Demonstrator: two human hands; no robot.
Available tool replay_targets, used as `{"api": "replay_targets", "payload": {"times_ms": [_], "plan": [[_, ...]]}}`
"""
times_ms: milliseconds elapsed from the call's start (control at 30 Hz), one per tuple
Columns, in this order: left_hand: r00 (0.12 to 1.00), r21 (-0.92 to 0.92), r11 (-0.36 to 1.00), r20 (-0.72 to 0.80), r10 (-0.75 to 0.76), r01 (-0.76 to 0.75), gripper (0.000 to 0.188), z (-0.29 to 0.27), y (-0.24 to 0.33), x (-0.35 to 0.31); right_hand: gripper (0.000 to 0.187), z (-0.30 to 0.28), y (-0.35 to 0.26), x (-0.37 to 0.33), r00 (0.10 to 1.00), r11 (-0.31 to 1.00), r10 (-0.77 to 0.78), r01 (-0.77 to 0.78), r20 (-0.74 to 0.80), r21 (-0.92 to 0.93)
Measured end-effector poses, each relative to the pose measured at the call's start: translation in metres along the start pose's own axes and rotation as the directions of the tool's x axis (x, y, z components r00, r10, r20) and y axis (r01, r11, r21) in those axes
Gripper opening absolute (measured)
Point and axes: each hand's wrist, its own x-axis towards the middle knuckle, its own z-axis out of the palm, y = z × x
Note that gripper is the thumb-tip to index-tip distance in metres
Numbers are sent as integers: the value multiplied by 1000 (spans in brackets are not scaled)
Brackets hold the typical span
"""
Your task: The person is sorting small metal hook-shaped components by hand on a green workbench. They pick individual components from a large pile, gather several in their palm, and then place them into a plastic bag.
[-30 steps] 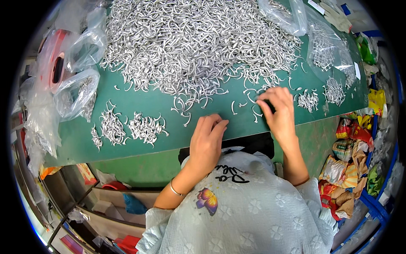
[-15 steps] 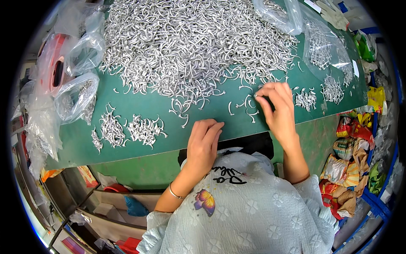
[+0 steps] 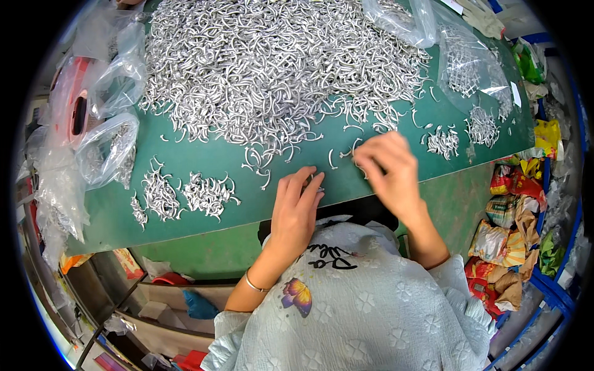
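A large heap of small curved silvery metal pieces (image 3: 266, 68) covers the far part of the green table (image 3: 247, 222). Close to the near edge, my left hand (image 3: 296, 207) has its fingers bent and drawn together; a tiny silvery bit shows at the tips, too small to name. My right hand (image 3: 391, 170), slightly blurred, curls thumb and fingers into a pinch over a few loose curved pieces (image 3: 331, 159); what lies between the fingertips cannot be made out. Small piles of pieces stand to the left (image 3: 209, 195) and to the right (image 3: 443, 142).
Clear plastic bags (image 3: 111, 151) and a red-pink container (image 3: 75, 111) stand at the left. Another clear bag with silvery pieces (image 3: 464, 68) lies at the far right. Shelves with coloured packages (image 3: 495, 241) stand right of the table; a wooden shelf (image 3: 167, 294) is lower left.
My right hand has moved left and nearer, over the loose pieces, and fewer of them show now. My left hand has stayed nearly in place. The whole view has shifted slightly.
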Motion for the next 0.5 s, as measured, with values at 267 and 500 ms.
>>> {"api": "replay_targets", "payload": {"times_ms": [267,500], "plan": [[1000,-64,998,4,15,-15,29,1,-4,-2,14,-11,13,6,994,922,104,-111,-39,-371],[994,-123,988,-40,-102,97,29,2,-1,-6,17,-18,18,7,997,949,60,-70,-42,-307]]}}
